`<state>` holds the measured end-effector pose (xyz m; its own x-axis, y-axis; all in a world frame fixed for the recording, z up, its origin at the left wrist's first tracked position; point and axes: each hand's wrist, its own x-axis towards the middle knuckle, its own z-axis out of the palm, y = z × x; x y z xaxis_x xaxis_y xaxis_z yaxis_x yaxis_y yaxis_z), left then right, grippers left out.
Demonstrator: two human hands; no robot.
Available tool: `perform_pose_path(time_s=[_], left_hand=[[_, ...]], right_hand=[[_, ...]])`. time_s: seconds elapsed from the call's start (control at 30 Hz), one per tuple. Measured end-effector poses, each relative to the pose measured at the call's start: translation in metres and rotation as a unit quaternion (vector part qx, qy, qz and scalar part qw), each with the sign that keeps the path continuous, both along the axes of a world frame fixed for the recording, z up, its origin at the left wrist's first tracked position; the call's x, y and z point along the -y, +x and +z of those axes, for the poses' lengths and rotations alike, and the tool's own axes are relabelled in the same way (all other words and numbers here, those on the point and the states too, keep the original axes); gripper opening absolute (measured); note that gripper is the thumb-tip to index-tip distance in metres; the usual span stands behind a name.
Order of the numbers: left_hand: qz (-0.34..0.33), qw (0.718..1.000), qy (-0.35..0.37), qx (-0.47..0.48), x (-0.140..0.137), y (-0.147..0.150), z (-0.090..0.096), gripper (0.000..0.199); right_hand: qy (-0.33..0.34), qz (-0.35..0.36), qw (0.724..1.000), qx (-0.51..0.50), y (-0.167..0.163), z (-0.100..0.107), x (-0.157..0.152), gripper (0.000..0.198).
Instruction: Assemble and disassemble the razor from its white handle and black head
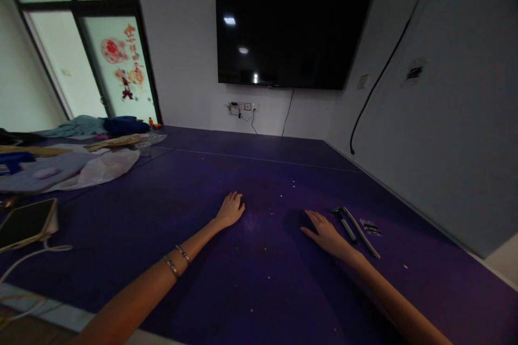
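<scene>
My left hand (230,209) lies palm down on the purple tabletop (194,259), fingers stretched out and holding nothing. Two bracelets (177,261) circle that forearm. Over the table to the right is my right hand (324,232), empty, its thumb apart from the fingers. Just beyond it lies a dark T-shaped tool that looks like a razor (346,225). Beside this rests a long, thin, pale stick or tube (363,233). Farther right is a small clear packet (370,227) with dark strips in it. Small white flecks (281,195) dot the surface between and around my hands.
A phone (30,223) with a white cable (40,250) is at the left edge. Behind it lie plastic sheeting (109,168) and folded cloths (125,125). A television (295,38) hangs on the far wall. A black cable (382,73) dangles along the right wall.
</scene>
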<state>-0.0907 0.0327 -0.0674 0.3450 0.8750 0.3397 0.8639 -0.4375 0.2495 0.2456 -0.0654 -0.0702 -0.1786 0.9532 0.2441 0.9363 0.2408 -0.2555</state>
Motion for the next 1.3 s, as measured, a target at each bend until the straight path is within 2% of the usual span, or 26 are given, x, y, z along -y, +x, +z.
perform_pose_path(time_s=[0.13,0.33,0.73,0.97,1.2,1.3], left_hand=[[-0.001,1.000,-0.003,-0.012,0.004,0.003,0.000,0.043],[0.003,1.000,0.003,-0.022,0.007,0.003,0.002,0.046],[-0.002,0.999,-0.013,-0.030,0.004,-0.001,0.001,0.044],[-0.016,0.999,-0.014,-0.031,0.004,-0.004,0.000,0.044],[-0.013,0.998,-0.013,-0.059,0.003,-0.004,0.000,0.046],[-0.012,0.998,-0.009,-0.056,0.002,-0.005,-0.001,0.046]], right_hand=[[0.023,-0.024,0.999,0.019,-0.002,-0.009,0.004,0.058],[0.043,-0.018,0.999,-0.005,0.000,-0.012,0.007,0.049],[0.031,-0.021,0.999,0.000,-0.004,-0.003,0.012,0.049],[0.038,-0.020,0.999,-0.001,-0.002,-0.005,0.010,0.047],[0.092,-0.013,0.996,-0.014,-0.005,-0.009,0.008,0.042],[0.138,-0.046,0.989,-0.031,0.000,-0.001,0.007,0.038]])
